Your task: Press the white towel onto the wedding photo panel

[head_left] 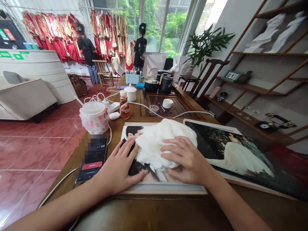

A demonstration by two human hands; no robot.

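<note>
A bunched white cloth (154,141) lies on a framed photo (131,136) in front of me and covers much of the picture. My right hand (186,158) grips the cloth from its right side, fingers curved over it and thumb low near the frame's front. On the photo's left part rests my left hand (122,168), flat with its fingers spread, fingertips close to the cloth. A second framed photo (231,150), showing a white gown on a dark ground, lies to the right, beyond my right forearm.
Left on the table are a phone (92,157) with a cable, a bagged white tub (93,114) and a brown-labelled bottle (124,106). Farther back stand a white cup (167,103), a lidded pot (130,93) and kettles. Two people stand near hanging red garments (60,35).
</note>
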